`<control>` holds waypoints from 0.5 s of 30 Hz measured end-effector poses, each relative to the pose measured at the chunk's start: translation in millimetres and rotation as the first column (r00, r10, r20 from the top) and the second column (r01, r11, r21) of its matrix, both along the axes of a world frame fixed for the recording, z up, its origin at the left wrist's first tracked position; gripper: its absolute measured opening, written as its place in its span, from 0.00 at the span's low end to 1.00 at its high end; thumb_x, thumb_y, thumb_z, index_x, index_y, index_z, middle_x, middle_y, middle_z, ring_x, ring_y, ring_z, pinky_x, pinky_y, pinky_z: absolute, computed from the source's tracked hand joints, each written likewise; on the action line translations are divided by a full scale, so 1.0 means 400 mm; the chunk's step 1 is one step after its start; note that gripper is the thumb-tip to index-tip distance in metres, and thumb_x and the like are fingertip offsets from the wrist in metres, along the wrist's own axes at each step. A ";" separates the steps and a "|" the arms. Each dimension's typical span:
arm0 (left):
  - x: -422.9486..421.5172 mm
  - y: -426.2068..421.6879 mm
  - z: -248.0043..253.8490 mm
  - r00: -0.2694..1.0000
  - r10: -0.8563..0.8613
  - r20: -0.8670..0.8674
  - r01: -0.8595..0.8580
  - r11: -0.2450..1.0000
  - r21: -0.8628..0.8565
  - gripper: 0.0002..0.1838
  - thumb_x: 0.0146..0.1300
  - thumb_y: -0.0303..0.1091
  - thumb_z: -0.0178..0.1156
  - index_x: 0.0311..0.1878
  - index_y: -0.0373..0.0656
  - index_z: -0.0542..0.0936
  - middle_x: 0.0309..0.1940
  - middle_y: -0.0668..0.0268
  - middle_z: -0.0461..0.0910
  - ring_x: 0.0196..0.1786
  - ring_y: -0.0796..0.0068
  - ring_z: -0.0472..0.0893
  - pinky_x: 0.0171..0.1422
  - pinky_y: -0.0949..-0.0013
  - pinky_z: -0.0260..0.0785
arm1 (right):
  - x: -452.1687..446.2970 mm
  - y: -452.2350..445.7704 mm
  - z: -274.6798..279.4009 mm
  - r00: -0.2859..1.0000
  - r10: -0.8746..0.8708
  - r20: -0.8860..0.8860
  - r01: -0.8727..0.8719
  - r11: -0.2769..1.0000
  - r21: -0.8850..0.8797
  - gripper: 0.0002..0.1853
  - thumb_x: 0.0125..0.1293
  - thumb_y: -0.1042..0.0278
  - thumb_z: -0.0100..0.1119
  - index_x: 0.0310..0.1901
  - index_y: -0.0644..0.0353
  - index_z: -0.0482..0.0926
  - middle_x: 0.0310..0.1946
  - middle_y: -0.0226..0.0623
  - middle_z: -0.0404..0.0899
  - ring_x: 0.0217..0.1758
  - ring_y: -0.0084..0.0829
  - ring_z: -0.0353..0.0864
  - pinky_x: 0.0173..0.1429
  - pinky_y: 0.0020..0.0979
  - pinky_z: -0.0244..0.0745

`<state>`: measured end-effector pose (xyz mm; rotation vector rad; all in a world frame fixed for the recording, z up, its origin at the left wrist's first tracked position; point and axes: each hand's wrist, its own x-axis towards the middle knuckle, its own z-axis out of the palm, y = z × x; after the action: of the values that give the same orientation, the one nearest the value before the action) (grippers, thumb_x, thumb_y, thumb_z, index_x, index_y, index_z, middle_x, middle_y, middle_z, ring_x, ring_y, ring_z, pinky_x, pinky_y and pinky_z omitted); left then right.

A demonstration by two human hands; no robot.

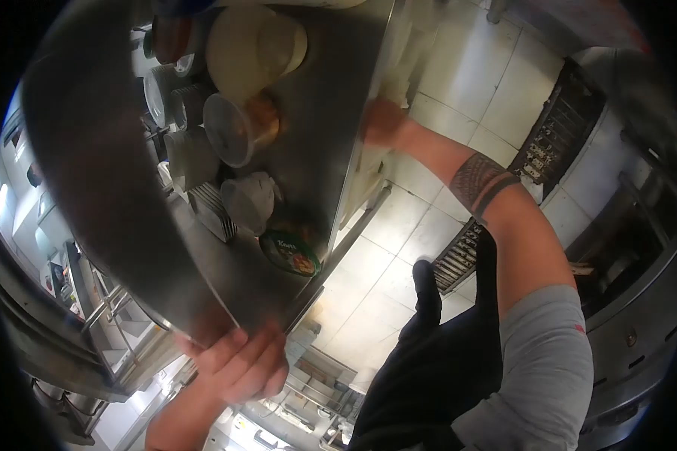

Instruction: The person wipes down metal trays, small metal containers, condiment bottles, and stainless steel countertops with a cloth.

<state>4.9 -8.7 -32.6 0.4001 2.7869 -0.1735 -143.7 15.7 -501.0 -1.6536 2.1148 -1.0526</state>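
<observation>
My left hand (pixel 241 367) is at the lower left, its fingers curled over the edge of a dark metal shelf (pixel 90 150). My right hand (pixel 384 124) reaches to the front edge of the steel counter (pixel 316 120); motion blurs it and its fingers do not show clearly. Between the hands, on the counter, lies a green Knorr-labelled tub (pixel 292 252). Close to it are a clear plastic cup (pixel 248 201) and a clear round container (pixel 232 129). A larger whitish tub (pixel 237 52) stands farther up.
Stacked containers (pixel 192 156) line the counter's back beside the shelf. A tiled floor (pixel 376 263) with a long drain grate (pixel 553 131) runs along the counter's front. At the right is metal kitchen equipment (pixel 632 338). Below, dark trousers and a shoe (pixel 426 289) show.
</observation>
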 end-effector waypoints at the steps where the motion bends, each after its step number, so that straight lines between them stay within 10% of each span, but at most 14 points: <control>1: 0.001 -0.008 0.007 1.000 0.004 0.009 -0.004 1.000 -0.006 0.09 0.57 0.42 0.60 0.34 0.57 0.89 0.40 0.79 0.90 0.54 0.73 0.77 0.83 0.42 0.45 | 0.000 -0.005 -0.006 1.000 -0.004 0.004 0.004 1.000 -0.028 0.10 0.60 0.65 0.60 0.36 0.55 0.89 0.35 0.42 0.88 0.41 0.47 0.89 0.44 0.47 0.83; 11: -0.046 -0.016 0.010 0.949 -0.260 0.178 0.275 0.959 -0.069 0.12 0.51 0.36 0.61 0.40 0.59 0.87 0.44 0.81 0.89 0.65 0.68 0.66 0.79 0.59 0.52 | 0.020 -0.055 -0.058 0.985 -0.068 0.161 0.113 0.950 -0.290 0.13 0.65 0.69 0.58 0.50 0.56 0.84 0.47 0.41 0.86 0.53 0.42 0.87 0.50 0.44 0.82; 15: -0.051 -0.028 0.024 0.930 -0.286 0.230 0.298 0.954 -0.020 0.12 0.51 0.37 0.61 0.39 0.59 0.87 0.43 0.81 0.89 0.65 0.68 0.67 0.82 0.57 0.50 | 0.003 -0.027 0.008 0.996 -0.034 0.088 0.037 0.999 -0.031 0.13 0.64 0.66 0.59 0.50 0.52 0.85 0.50 0.37 0.86 0.56 0.41 0.85 0.53 0.43 0.82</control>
<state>-15.7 -19.8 -23.1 0.7713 2.4820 -0.2543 -142.6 5.0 -498.0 -1.5601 2.0884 -1.1548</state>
